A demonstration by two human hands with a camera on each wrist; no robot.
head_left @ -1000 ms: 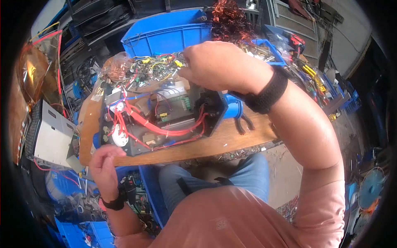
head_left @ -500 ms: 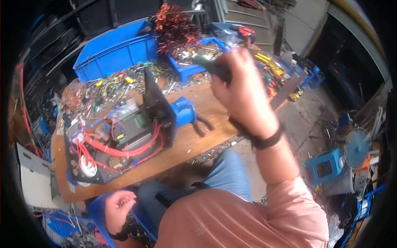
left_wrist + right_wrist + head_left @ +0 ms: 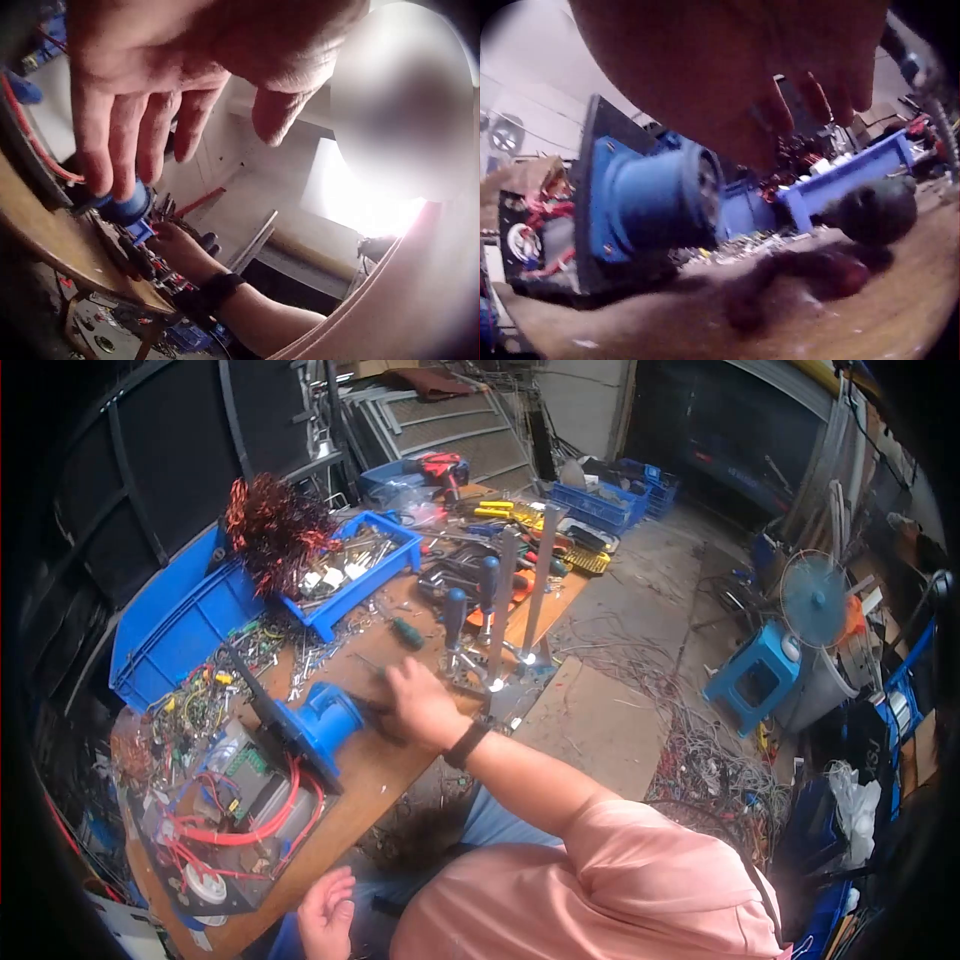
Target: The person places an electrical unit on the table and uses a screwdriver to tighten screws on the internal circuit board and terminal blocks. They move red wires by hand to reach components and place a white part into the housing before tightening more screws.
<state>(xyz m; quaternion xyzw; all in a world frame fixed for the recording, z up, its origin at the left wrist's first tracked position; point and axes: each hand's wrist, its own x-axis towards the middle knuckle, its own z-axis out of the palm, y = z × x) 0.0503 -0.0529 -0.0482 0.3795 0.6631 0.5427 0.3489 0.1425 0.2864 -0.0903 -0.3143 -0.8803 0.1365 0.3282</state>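
Note:
My right hand (image 3: 425, 705) is low over the wooden table, beside the blue round fitting (image 3: 332, 720) of an opened electrical unit. In the right wrist view its fingers (image 3: 840, 101) hang loosely above a pair of pliers (image 3: 810, 277), with nothing held. Just beyond lies a screwdriver with a dark green handle (image 3: 407, 633). The unit's black housing (image 3: 235, 895) holds red wires (image 3: 250, 835) and a circuit board (image 3: 248, 765). My left hand (image 3: 328, 915) hovers palm up near the table's front edge, empty, its fingers (image 3: 124, 146) extended in the left wrist view.
A blue tray (image 3: 375, 575) of metal pieces and a large blue bin (image 3: 190, 625) stand at the back, with a heap of copper wire (image 3: 275, 530) between. Blue-handled tools (image 3: 455, 615) stand upright at the table's right end. Scrap wires (image 3: 700, 790) litter the floor.
My right hand has put the green-handled screwdriver down on the table and moved back toward the pliers. The head view has turned right. My left hand stays empty near the table's edge.

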